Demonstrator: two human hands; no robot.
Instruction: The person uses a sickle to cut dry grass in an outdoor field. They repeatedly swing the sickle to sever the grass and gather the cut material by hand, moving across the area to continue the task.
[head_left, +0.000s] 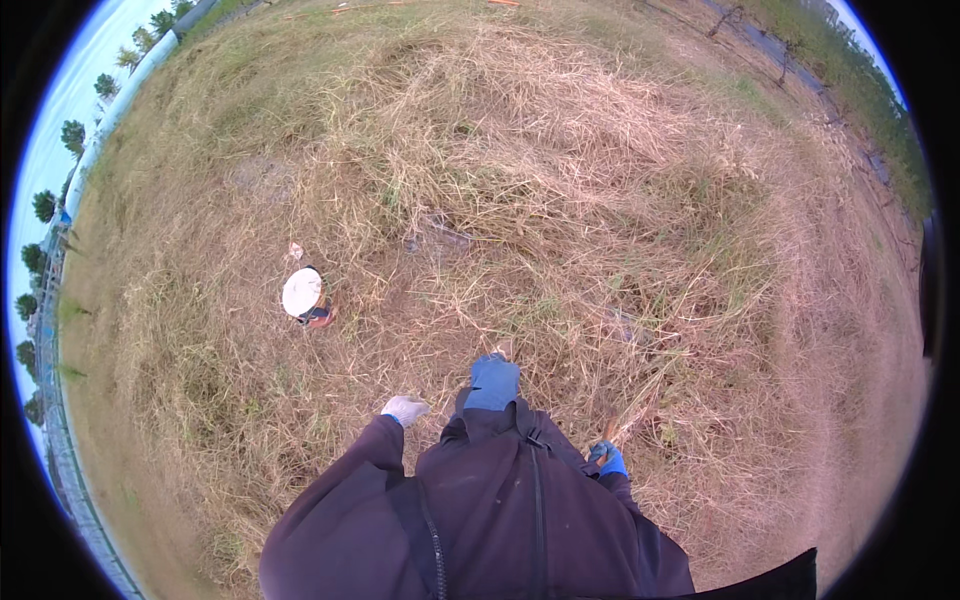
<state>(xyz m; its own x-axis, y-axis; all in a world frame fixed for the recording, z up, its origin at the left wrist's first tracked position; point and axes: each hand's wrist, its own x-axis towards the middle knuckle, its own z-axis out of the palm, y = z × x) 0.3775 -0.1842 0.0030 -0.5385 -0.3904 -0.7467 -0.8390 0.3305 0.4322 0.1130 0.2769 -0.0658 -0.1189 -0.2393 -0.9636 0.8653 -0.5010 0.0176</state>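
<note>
My left hand, in a whitish glove with a blue cuff, hangs over dry grass to the left of my blue-clad knee. Its fingers point to the right; whether they pinch any stalks cannot be made out. On the right, my right hand wears a blue glove and is closed around a brown wooden handle. The far end of this handle is lost among the straw, so the kind of tool is unclear. Cut and flattened dry grass spreads before me.
A round white-topped object, dark and red beneath, stands ahead on the left. A pale scrap lies beside it. Clear plastic film shows through the grass. A long fence runs along the left, and green shrubs line the far right.
</note>
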